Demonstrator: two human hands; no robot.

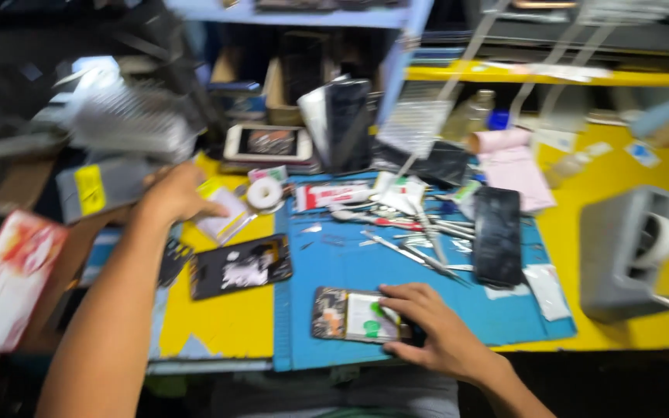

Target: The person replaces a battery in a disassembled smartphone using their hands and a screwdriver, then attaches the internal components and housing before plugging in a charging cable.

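Observation:
My right hand [433,325] rests on an opened phone [348,315] lying on the blue work mat [327,263] near the front edge; its fingers press on the phone's right end. My left hand [176,193] reaches out to the left rear, its fingers on a small clear plastic bag [224,217] on the yellow table. A black phone back panel [241,267] lies between the two hands. The picture is blurred by motion.
Tweezers and small tools [404,232] lie scattered on the mat, beside a dark phone screen [497,236]. A roll of tape [263,193], a white phone [269,143] and a grey tape dispenser [632,251] stand around. A red-and-white box [5,279] sits at left.

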